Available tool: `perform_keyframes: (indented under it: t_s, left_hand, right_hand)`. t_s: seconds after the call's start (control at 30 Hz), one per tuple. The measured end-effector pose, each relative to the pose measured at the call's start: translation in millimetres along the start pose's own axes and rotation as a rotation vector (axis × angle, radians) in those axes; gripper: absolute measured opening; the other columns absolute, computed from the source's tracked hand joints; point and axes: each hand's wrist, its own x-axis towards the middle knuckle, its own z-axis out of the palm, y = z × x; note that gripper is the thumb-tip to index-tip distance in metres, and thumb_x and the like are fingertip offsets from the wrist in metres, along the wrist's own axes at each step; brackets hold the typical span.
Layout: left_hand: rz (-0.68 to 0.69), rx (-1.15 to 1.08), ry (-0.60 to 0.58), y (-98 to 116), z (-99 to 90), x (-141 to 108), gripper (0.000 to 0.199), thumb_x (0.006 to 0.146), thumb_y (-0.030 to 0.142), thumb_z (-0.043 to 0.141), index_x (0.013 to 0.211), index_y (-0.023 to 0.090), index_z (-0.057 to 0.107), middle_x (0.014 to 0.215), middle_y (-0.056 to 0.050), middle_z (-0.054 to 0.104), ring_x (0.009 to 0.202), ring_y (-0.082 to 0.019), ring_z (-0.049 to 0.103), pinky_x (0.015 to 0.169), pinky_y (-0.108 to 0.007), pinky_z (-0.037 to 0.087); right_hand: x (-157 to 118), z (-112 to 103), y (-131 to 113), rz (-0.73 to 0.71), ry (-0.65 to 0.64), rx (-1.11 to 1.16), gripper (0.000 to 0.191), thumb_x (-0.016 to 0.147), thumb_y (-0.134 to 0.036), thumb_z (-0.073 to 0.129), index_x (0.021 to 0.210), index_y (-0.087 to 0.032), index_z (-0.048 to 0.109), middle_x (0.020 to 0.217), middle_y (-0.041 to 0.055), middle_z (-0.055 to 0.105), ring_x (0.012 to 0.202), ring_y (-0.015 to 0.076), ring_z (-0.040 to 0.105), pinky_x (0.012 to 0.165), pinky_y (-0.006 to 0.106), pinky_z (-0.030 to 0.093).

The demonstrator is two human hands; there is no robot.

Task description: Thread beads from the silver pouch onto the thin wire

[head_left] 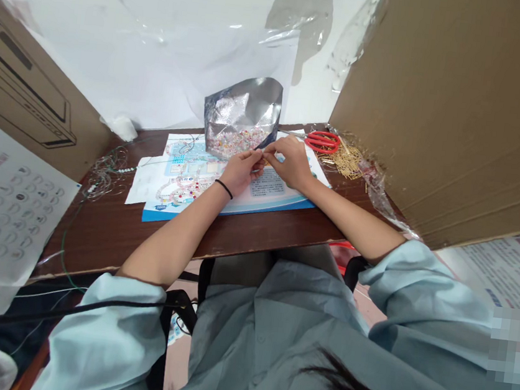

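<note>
On your far left, a cardboard panel (32, 88) stands behind a sheet printed with rows of small pictures (5, 210), which hangs over the table edge. On the dark wooden table (151, 239), a tangle of thin wire (105, 172) lies beside a short string of white beads (124, 170). Next come the bead pattern papers (182, 177) and a blue-edged booklet (270, 187) under your hands.

Your left hand (240, 173), with a black band on its wrist (224, 188), is closed in a pinch. Your right hand (287, 162) is pinching too, and the fingertips of both hands nearly meet. Between them, you seem to grip a thin wire (260, 152), held just in front of a silver bag of colored beads (243, 118). It is too fine to see more.

To the right lie red-handled scissors (322, 142), a pile of gold pins (343, 161), a see-through plastic bag (377, 189), and a large cardboard panel (439, 103).
</note>
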Motion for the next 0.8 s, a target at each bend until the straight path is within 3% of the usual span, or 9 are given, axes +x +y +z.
perform_keyframes:
  t_s: [0.43, 0.67, 0.73, 0.8]
  left_hand:
    - [0.008, 0.062, 0.018, -2.1, -2.1, 2.7, 0.022, 0.085, 0.027, 0.072, 0.070, 0.014, 0.063, 0.066, 0.001, 0.062, 0.056, -0.004, 0.051, 0.059, -0.018, 0.046]
    - [0.025, 0.109, 0.036, 1.6, -2.7, -0.4, 0.020, 0.091, 0.022, 0.061, 0.074, 0.014, 0.067, 0.071, -0.001, 0.066, 0.061, -0.006, 0.057, 0.057, -0.018, 0.045]
    - [0.092, 0.202, 0.068, 1.7, -3.2, -0.2, 0.020, 0.091, 0.020, 0.059, 0.074, 0.015, 0.067, 0.070, -0.001, 0.065, 0.060, -0.006, 0.056, 0.054, -0.017, 0.044]
    - [0.243, 0.358, 0.103, 0.5, -4.4, 0.6, 0.017, 0.089, 0.020, 0.061, 0.074, 0.016, 0.068, 0.069, 0.000, 0.065, 0.059, -0.007, 0.056, 0.052, -0.017, 0.042]
  right_hand:
    - [1.7, -1.5, -0.4, 0.058, -0.001, 0.144, 0.014, 0.093, -0.030, 0.061, 0.084, -0.022, 0.068, 0.085, 0.0043, 0.067, 0.089, 0.0219, 0.055, 0.089, 0.040, 0.041]
    - [6.3, -0.7, 2.4, 0.293, -0.048, 0.598, 0.015, 0.086, -0.032, 0.068, 0.079, -0.020, 0.066, 0.077, 0.0005, 0.065, 0.073, 0.0143, 0.054, 0.073, 0.030, 0.044]
    - [5.9, -0.4, 3.2, 0.372, -0.089, 0.754, 0.018, 0.085, -0.036, 0.071, 0.078, -0.020, 0.065, 0.073, -0.0011, 0.062, 0.069, 0.0124, 0.051, 0.067, 0.028, 0.042]
    - [5.2, 0.1, 2.8, 0.451, -0.122, 0.886, 0.022, 0.084, -0.040, 0.073, 0.078, -0.020, 0.063, 0.069, -0.0024, 0.058, 0.065, 0.0112, 0.050, 0.063, 0.026, 0.041]
